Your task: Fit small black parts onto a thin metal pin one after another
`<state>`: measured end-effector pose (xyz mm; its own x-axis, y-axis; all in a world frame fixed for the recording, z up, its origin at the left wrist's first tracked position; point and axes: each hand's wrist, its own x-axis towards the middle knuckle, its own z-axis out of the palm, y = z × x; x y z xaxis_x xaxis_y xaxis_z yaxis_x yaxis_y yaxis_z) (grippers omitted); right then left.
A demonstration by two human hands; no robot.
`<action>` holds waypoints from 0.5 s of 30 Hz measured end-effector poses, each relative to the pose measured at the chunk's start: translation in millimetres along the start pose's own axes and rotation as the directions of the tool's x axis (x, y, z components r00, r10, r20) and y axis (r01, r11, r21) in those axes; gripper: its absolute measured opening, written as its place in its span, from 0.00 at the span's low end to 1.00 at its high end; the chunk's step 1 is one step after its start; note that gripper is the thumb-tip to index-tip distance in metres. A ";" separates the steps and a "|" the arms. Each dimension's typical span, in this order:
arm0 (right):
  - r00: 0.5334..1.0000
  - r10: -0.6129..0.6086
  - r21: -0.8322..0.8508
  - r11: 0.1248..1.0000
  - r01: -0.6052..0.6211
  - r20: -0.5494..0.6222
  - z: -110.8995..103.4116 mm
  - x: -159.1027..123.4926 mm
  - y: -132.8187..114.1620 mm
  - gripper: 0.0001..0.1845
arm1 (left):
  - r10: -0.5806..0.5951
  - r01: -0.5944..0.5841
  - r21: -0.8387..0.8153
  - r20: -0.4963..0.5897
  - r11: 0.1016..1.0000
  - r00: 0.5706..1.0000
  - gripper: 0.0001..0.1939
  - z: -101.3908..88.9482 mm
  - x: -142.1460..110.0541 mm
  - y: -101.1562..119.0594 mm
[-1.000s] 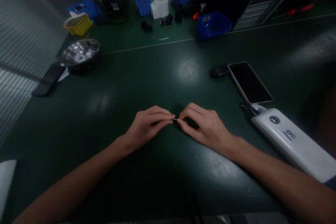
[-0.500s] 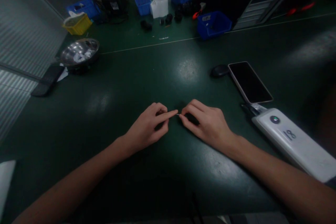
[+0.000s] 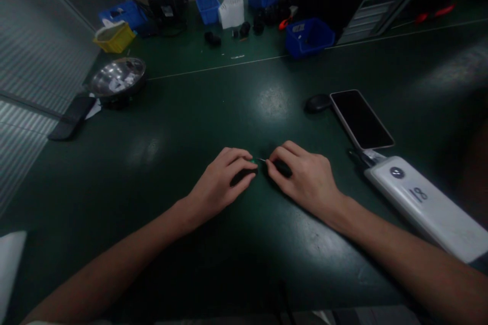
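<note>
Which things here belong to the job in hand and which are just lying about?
In the job:
thin pale piece, in the right hand
tiny green piece, at the left hand

Apparently lying about:
phone
white device
metal bowl
yellow bin

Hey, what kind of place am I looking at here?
Probably a workshop or workbench area, though I can't be certain. The signs are the broad green work surface, the open blue plastic bin toward the back, and the yellow bin at the far left.
</note>
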<state>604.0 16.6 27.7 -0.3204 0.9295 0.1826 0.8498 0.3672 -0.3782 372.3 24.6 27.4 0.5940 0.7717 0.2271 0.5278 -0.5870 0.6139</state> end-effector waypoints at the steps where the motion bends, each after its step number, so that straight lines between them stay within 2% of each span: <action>1: 1.000 0.001 0.002 1.000 -0.001 0.001 0.3 0.0 -0.3 0.11 | 0.003 -0.002 0.031 -0.002 1.000 1.000 0.11 2.2 1.2 1.6; 4: 1.000 0.002 0.015 1.000 -0.002 0.005 -0.4 0.5 -0.7 0.10 | 0.012 -0.016 0.111 0.032 0.994 0.999 0.13 1.4 1.4 0.2; 6: 1.000 0.005 0.025 1.000 -0.005 0.010 -1.7 0.8 -0.6 0.10 | -0.019 0.015 0.156 0.025 0.988 1.000 0.14 -8.7 -3.5 -8.5; 8: 1.000 0.005 0.037 0.999 -0.005 0.018 -2.8 0.8 -0.2 0.11 | -0.108 0.109 0.186 -0.014 0.976 0.994 0.14 -27.6 -14.0 -23.7; 10: 1.000 0.004 0.047 0.999 -0.005 0.025 -3.1 0.7 0.2 0.11 | -0.254 0.270 0.212 -0.101 0.939 0.962 0.16 -53.8 -31.5 -43.7; 12: 1.000 0.007 0.047 0.999 -0.008 0.023 -2.5 0.7 0.3 0.11 | -0.409 0.469 0.235 -0.261 0.851 0.874 0.19 -84.3 -57.0 -66.6; 13: 1.000 0.007 0.046 0.999 -0.008 0.019 -1.9 0.8 0.3 0.10 | -0.473 0.564 0.239 -0.346 0.791 0.810 0.22 -99.9 -72.7 -78.7; 15: 1.000 0.007 0.047 0.999 -0.007 0.009 -0.9 1.2 0.2 0.10 | -0.548 0.724 0.201 -0.530 0.660 0.647 0.25 -129.4 -108.6 -103.9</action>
<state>604.1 17.8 28.6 -0.3184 0.9323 0.1717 0.8314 0.3616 -0.4218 174.4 33.4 36.7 -0.2270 0.9507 0.2114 0.9002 0.1220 0.4180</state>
